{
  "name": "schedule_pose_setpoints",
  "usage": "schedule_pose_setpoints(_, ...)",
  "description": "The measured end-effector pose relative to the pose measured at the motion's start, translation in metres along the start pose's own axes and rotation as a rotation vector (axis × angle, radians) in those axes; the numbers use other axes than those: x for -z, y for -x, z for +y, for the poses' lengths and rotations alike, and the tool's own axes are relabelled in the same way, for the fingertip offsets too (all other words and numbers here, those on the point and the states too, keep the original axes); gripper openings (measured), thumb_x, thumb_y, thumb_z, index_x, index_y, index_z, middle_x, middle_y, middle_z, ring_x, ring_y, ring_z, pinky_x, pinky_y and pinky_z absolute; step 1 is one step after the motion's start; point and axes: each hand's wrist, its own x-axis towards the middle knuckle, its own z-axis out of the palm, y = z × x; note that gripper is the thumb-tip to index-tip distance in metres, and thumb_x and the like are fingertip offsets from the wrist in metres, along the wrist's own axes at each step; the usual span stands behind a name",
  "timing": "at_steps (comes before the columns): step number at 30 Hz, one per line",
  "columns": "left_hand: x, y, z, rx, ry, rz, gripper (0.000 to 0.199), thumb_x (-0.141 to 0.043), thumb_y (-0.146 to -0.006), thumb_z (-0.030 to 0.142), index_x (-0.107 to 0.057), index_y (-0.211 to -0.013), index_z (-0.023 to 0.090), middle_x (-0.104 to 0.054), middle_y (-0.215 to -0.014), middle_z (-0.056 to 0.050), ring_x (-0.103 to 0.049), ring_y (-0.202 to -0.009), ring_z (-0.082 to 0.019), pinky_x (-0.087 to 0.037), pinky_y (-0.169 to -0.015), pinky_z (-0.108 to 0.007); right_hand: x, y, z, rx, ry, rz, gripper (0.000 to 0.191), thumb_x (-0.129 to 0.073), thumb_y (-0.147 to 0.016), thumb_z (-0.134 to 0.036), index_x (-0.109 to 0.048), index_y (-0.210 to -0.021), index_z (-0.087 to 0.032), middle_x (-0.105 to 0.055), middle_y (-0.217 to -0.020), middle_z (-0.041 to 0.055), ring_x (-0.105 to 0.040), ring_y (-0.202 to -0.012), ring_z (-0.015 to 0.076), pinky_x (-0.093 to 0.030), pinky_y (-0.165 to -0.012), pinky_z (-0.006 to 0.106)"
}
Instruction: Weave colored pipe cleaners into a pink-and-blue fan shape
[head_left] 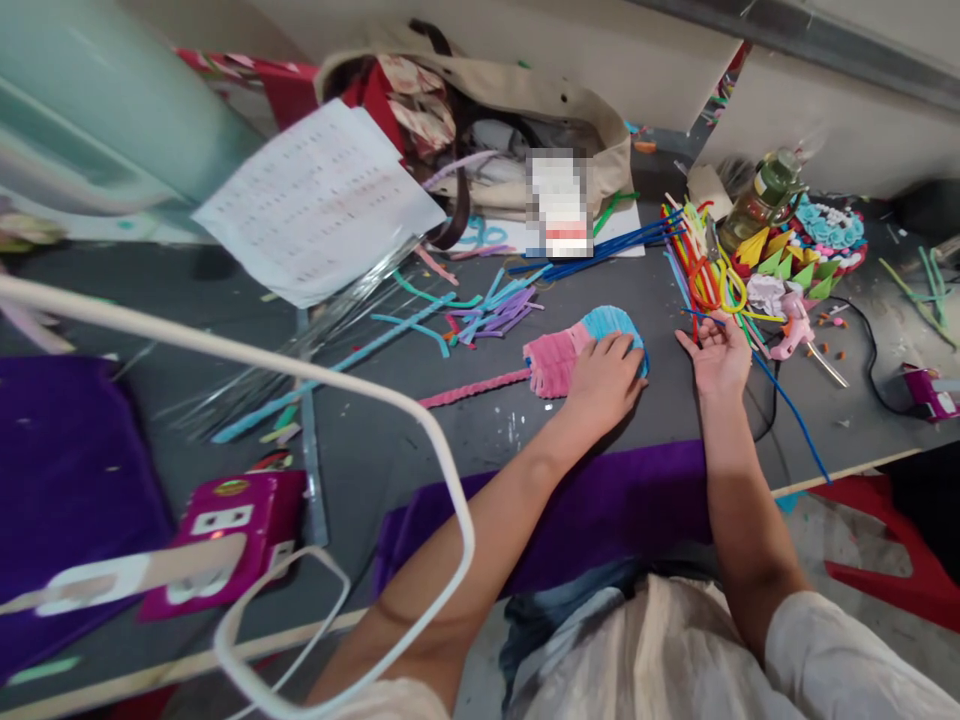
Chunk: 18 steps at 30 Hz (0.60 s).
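Note:
A flat craft piece of pipe cleaners (553, 362), with a pink block, a rounded blue end and a twisted pink stem, lies on the dark table. My left hand (609, 378) is over its blue end, fingers curled on it and pressing it down; its underside is hidden. To the right, my right hand (720, 362) is turned palm up, its thumb pointing left. A long blue pipe cleaner (799, 425) runs through its fingers and trails toward the table's front edge. Just beyond these fingers lies a bundle of coloured pipe cleaners (684, 265).
Cut purple pieces (502, 315) lie behind the craft piece. A pink glue gun (795, 328), a bottle (759, 200) and paper flowers (829, 225) are at right. A cloth bag (611, 150) stands behind. A white cable (360, 372) crosses the left foreground near a magenta power strip (259, 500).

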Motion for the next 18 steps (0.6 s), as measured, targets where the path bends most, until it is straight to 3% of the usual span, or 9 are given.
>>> schedule_pose_setpoints(8,0.002,-0.002,0.0,0.039,0.053,-0.007,0.026,-0.059,-0.088,0.028,-0.065,-0.109,0.015,-0.058,-0.129,-0.016,-0.05,-0.123,-0.032,-0.039,-0.104,-0.049,0.012,-0.007,0.003,-0.064,-0.104,-0.052,0.017,-0.049,-0.088,-0.031,-0.06,-0.082,-0.019,-0.057,-0.068,-0.0052,-0.052,-0.058,0.0075,-0.057,-0.089,0.052)
schedule_pose_setpoints(14,0.003,-0.003,-0.002,0.085,0.121,0.009,0.022,-0.059,-0.088,0.028,-0.068,-0.103,0.016,-0.062,-0.127,-0.013,-0.056,-0.118,-0.029,-0.041,-0.103,-0.045,0.006,-0.01,0.002,0.004,-0.096,-0.021,0.015,-0.051,-0.088,-0.027,-0.059,-0.08,-0.018,-0.057,-0.066,-0.0041,-0.055,-0.059,0.0069,-0.058,-0.073,0.027)
schedule_pose_setpoints(18,0.006,-0.005,-0.003,0.15,0.272,0.084,0.02,-0.056,-0.089,0.025,-0.069,-0.102,0.016,-0.069,-0.113,-0.012,-0.061,-0.109,-0.027,-0.044,-0.098,-0.042,-0.003,0.0,0.002,0.218,0.028,-0.113,0.013,-0.054,-0.087,-0.029,-0.061,-0.084,-0.019,-0.059,-0.067,-0.004,-0.053,-0.057,0.0066,-0.052,-0.058,0.021)
